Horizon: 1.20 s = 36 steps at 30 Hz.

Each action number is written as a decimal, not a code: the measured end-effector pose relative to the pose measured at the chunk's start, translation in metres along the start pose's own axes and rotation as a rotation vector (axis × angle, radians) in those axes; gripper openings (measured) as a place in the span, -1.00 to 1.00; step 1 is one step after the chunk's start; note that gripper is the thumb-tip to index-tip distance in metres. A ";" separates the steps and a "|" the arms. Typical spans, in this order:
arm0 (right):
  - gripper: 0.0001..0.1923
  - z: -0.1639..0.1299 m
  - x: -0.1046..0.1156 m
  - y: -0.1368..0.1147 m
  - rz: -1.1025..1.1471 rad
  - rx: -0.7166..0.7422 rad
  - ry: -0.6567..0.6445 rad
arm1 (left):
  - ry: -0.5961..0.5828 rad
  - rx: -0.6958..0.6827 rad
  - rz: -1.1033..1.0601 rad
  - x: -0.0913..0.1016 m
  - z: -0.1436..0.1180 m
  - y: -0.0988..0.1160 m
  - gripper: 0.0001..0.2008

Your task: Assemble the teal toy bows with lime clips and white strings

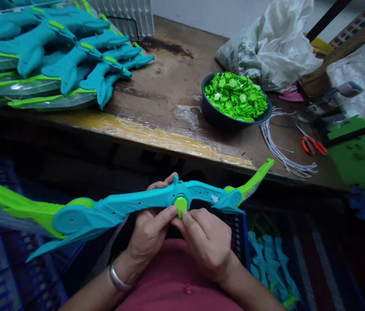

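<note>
Worn brown table (166,86), pale wall (188,13)

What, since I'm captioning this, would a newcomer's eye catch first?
Probably the long blue and green bow-shaped piece across the front, left hand and right hand at its green hexagonal cap. Next, the dark bowl of bright green pieces on the table, then the blue parts piled at the table's left.

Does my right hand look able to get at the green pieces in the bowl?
Probably yes: the green pieces are heaped in an uncovered bowl. Your right hand is on a green hexagon, though, and would likely need to reach past the blue bow.
</note>
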State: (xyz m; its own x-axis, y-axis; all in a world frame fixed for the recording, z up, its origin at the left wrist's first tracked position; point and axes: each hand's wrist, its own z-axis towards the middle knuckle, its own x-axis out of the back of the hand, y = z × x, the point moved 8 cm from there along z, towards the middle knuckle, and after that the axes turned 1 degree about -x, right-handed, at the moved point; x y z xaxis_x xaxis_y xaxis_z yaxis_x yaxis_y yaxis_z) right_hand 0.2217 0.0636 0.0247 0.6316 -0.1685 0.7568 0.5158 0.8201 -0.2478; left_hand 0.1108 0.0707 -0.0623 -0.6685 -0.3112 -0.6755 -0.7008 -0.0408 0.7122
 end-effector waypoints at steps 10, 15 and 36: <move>-0.76 0.002 0.006 0.008 0.041 -0.004 0.025 | -0.003 -0.001 0.056 -0.001 -0.004 -0.004 -0.60; -0.79 0.004 0.010 0.010 0.029 -0.018 -0.004 | -0.032 0.007 0.097 -0.001 -0.004 -0.005 -0.56; -0.64 0.016 -0.024 0.060 0.612 -0.435 -0.559 | -0.111 -0.064 0.582 0.013 -0.005 0.022 -0.53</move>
State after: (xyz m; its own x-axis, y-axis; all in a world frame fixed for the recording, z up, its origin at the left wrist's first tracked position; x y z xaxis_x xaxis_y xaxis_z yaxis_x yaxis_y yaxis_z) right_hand 0.2281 0.1259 0.0013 0.5531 0.6048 0.5730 0.4283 0.3835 -0.8182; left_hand 0.0882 0.0608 -0.0540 -0.9626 -0.1984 -0.1845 -0.1976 0.0483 0.9791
